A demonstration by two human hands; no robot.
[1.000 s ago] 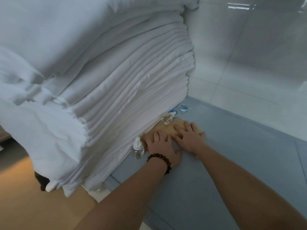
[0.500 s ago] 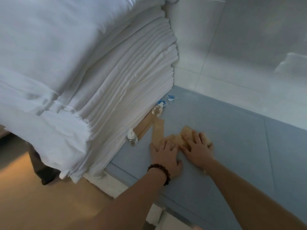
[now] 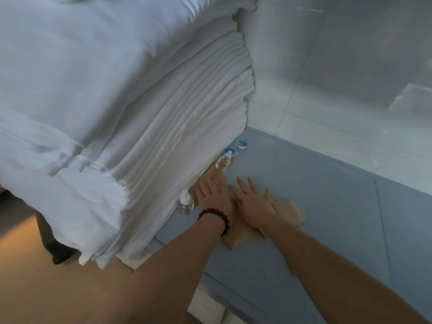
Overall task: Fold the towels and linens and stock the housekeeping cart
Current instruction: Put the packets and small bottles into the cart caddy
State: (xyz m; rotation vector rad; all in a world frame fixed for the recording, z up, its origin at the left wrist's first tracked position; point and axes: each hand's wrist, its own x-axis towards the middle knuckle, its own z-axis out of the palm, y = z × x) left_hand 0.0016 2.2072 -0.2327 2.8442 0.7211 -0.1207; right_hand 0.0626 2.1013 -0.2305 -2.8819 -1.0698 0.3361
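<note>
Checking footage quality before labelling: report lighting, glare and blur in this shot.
Head view, overall: dim, bluish cast. Head view, upper right: pale reflections streak the glossy wall tiles. Head view, lower left: warm orange glow on the floor. Head view, centre: tan cloth edges beside the right hand look slightly smeared.

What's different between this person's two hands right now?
The left hand wears a dark bead bracelet; the right hand has a bare wrist. The left hand lies beside the white linen stack, the right hand farther from it. Both lie flat, fingers straight, on the tan folded item.
</note>
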